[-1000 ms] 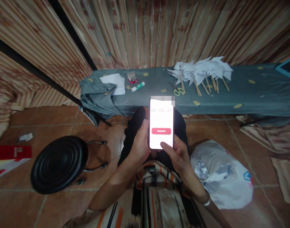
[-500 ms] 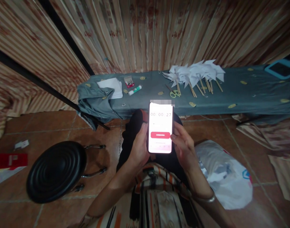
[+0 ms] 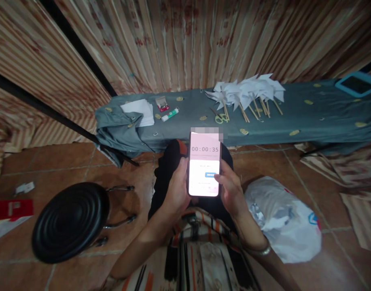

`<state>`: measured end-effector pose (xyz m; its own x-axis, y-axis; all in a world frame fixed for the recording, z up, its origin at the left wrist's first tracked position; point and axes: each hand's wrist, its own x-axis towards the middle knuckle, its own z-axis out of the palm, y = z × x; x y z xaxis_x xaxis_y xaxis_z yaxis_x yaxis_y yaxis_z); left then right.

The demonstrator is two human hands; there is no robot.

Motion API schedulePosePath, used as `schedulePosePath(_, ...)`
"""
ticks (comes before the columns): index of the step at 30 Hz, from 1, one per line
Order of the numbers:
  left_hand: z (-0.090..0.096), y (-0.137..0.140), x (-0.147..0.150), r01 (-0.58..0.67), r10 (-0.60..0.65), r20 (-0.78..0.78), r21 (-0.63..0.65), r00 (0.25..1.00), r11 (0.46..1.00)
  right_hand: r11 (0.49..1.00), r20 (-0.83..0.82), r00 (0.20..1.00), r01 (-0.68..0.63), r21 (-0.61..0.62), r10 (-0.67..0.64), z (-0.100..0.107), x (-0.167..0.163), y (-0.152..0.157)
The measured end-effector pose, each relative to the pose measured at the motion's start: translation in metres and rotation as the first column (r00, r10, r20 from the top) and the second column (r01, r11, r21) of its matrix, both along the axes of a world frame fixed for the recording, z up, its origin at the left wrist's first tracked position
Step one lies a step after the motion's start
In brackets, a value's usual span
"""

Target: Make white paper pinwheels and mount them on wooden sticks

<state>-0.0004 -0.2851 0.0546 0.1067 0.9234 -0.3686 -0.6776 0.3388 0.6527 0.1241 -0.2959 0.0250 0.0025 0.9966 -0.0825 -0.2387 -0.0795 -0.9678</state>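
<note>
A lit phone (image 3: 204,163) is held upright above my lap, its screen facing me with a timer reading 00:00:35. My left hand (image 3: 178,188) is wrapped round the phone's left edge. On the right edge, my right hand (image 3: 232,190) grips the phone, with the thumb over a blue button low on the screen. Its other fingers are partly hidden behind the phone. Beyond it, on a cloth-covered bench (image 3: 185,131), lie paper pinwheels (image 3: 249,93) on sticks, green-handled scissors (image 3: 221,118), a glue stick (image 3: 170,114), a small open red box (image 3: 162,105) and white paper sheets (image 3: 139,111).
A black round stool (image 3: 71,222) lies tipped on the tiled floor at left, near a red-and-white packet (image 3: 11,214). At right sits a white plastic bag (image 3: 285,222). A blue-framed tablet (image 3: 358,85) rests at the bench's far right. Striped curtains (image 3: 173,44) hang behind.
The phone's screen has changed: the red button is replaced by a white panel with a blue button, and the timer reads higher. The right thumb has shifted slightly left, onto the screen.
</note>
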Motion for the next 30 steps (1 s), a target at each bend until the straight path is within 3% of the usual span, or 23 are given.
schedulePosePath(9,-0.001,0.002,0.0,0.005,-0.005,-0.001,-0.007,1.0,1.0,1.0,0.044,0.999,-0.011,0.02,0.01,0.003,-0.002,-0.001)
schedulePosePath(14,-0.005,0.0,-0.001,0.021,-0.021,-0.009,0.004,1.0,1.0,0.999,-0.031,0.999,-0.032,0.004,0.032,0.0,0.0,-0.001)
schedulePosePath(21,-0.005,-0.004,0.0,0.065,-0.064,-0.049,0.034,0.997,0.997,0.994,-0.109,0.988,0.108,0.014,-0.106,0.0,0.01,0.011)
schedulePosePath(30,-0.008,-0.009,0.006,0.064,-0.064,-0.014,0.036,0.998,0.997,0.988,-0.084,0.992,0.106,0.109,-0.097,0.017,0.014,0.027)
